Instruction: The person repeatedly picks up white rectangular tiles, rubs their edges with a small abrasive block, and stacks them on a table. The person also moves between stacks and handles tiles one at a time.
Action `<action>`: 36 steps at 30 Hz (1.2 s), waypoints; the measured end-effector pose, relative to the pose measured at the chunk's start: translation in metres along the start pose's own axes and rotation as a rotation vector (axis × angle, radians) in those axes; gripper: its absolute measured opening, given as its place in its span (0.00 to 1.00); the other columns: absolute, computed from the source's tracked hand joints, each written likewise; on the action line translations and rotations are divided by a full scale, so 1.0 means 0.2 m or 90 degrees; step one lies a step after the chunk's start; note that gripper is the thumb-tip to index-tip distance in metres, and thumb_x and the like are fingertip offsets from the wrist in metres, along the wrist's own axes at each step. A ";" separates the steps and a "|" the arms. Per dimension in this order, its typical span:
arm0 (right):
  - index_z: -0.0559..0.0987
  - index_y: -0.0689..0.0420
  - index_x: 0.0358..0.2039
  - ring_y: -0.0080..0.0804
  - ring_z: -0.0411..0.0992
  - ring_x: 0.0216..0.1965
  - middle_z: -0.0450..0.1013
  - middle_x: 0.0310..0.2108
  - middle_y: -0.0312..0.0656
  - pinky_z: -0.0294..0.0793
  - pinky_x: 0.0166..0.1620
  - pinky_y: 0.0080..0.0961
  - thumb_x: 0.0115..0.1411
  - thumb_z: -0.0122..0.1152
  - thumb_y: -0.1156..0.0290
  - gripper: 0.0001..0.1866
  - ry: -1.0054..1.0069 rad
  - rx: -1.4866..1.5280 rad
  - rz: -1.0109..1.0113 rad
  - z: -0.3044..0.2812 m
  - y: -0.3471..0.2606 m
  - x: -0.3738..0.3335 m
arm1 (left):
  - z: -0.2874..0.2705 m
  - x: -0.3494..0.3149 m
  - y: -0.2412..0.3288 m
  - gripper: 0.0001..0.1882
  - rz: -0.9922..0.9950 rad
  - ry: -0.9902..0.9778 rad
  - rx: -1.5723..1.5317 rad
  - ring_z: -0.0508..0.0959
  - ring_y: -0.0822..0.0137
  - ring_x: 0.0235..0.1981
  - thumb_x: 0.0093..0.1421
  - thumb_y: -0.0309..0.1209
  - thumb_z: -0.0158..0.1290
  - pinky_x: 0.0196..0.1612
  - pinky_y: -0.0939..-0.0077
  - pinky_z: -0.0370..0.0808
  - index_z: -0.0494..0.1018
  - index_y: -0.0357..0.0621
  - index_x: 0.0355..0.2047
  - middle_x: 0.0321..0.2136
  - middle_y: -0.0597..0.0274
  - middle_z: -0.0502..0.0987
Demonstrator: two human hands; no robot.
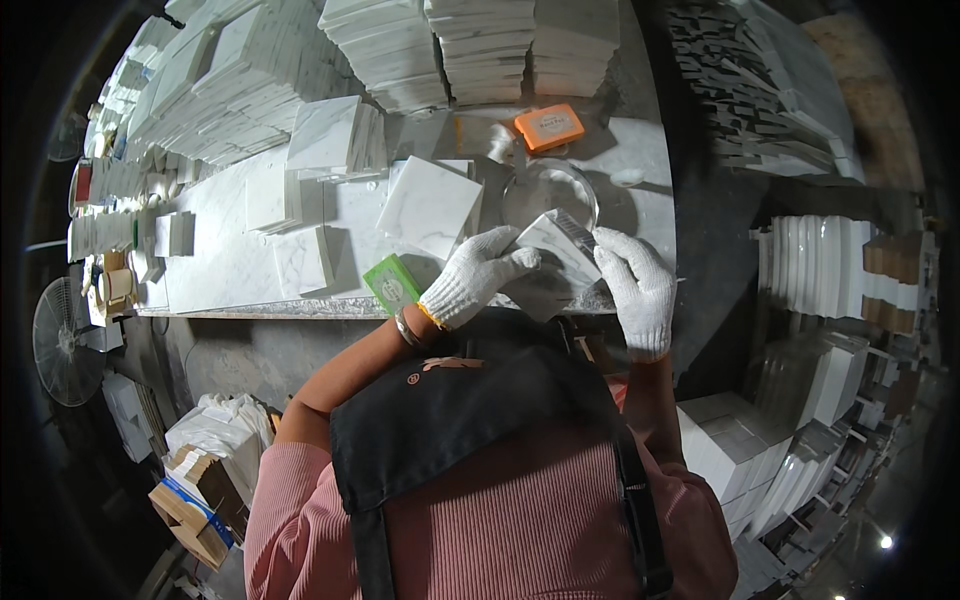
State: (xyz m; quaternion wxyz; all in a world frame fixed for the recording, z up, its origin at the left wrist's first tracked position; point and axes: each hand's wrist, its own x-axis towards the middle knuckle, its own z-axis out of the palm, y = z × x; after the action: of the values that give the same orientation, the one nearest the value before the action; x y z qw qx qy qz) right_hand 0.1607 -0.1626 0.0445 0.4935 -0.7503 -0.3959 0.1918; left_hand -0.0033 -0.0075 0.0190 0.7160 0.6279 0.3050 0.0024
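Observation:
In front of my chest a white marble tile (562, 250) with grey veins is tilted up near the table's front edge. My left hand (472, 280), in a white knitted glove with a yellow cuff, grips the tile's left side between thumb and fingers. At its right edge is my right hand (637, 290), also gloved, with thumb and fingers pinched together. Whatever they pinch is too small to tell. Just behind the tile lies a round, shallow, clear-looking dish (597, 208). Another veined tile (430, 208) rests to the left on other pieces, and a green box (391, 284) lies beside my left wrist.
An orange box (549, 128) sits behind the dish. Tall tile stacks (480, 50) line the table's back, with smaller stacks (330, 135) at the left. Right of the table stand more stacked white pieces (815, 262). A fan (68, 340) is at the far left.

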 end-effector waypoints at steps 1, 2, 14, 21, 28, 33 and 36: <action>0.81 0.64 0.43 0.24 0.75 0.39 0.78 0.40 0.42 0.75 0.40 0.19 0.59 0.60 0.79 0.11 0.006 -0.010 -0.008 0.00 0.00 0.00 | 0.00 0.00 0.00 0.17 0.000 0.002 0.010 0.74 0.74 0.38 0.65 0.35 0.54 0.45 0.77 0.71 0.72 0.33 0.48 0.36 0.62 0.78; 0.81 0.64 0.43 0.24 0.75 0.39 0.78 0.40 0.42 0.75 0.40 0.19 0.59 0.60 0.79 0.11 0.012 -0.021 -0.016 -0.01 0.00 0.00 | 0.00 0.00 -0.01 0.17 0.001 0.004 0.019 0.74 0.74 0.38 0.65 0.35 0.54 0.45 0.77 0.71 0.73 0.33 0.47 0.36 0.62 0.78; 0.82 0.58 0.40 0.34 0.79 0.38 0.80 0.39 0.44 0.76 0.42 0.25 0.57 0.58 0.78 0.10 -0.003 -0.100 -0.049 0.07 0.47 0.14 | 0.00 0.01 -0.08 0.16 -0.011 0.015 0.042 0.72 0.77 0.34 0.65 0.35 0.54 0.40 0.78 0.71 0.73 0.33 0.45 0.33 0.65 0.77; 0.82 0.57 0.40 0.34 0.79 0.39 0.80 0.39 0.43 0.76 0.43 0.24 0.56 0.60 0.75 0.10 -0.056 -0.072 0.030 0.15 0.50 0.19 | -0.01 0.01 -0.07 0.17 -0.022 0.033 0.041 0.72 0.76 0.35 0.64 0.36 0.54 0.40 0.78 0.71 0.73 0.33 0.45 0.33 0.64 0.77; 0.82 0.58 0.42 0.22 0.76 0.33 0.80 0.36 0.38 0.73 0.35 0.19 0.57 0.61 0.75 0.12 -0.053 0.041 0.112 0.07 0.44 0.18 | -0.01 0.03 -0.04 0.18 -0.031 0.032 0.063 0.72 0.75 0.35 0.64 0.36 0.54 0.41 0.78 0.71 0.73 0.33 0.46 0.33 0.64 0.77; 0.82 0.59 0.44 0.13 0.70 0.26 0.77 0.31 0.34 0.63 0.26 0.12 0.58 0.60 0.75 0.13 -0.050 0.188 0.275 -0.03 0.16 0.14 | -0.01 0.05 -0.05 0.17 -0.024 0.040 0.043 0.73 0.75 0.36 0.64 0.35 0.54 0.41 0.78 0.71 0.73 0.33 0.46 0.34 0.63 0.78; 0.81 0.60 0.45 0.15 0.71 0.27 0.78 0.31 0.35 0.66 0.28 0.12 0.58 0.60 0.76 0.13 -0.044 0.189 0.275 -0.04 0.12 0.11 | -0.01 0.06 -0.05 0.17 -0.036 0.037 0.035 0.74 0.75 0.37 0.64 0.34 0.54 0.42 0.78 0.72 0.73 0.33 0.47 0.34 0.63 0.78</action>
State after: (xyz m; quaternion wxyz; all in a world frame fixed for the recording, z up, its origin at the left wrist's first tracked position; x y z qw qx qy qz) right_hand 0.1895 -0.1540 0.0285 0.5320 -0.7298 -0.2108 0.3740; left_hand 0.0020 -0.0041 0.0043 0.6892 0.6380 0.3432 -0.0080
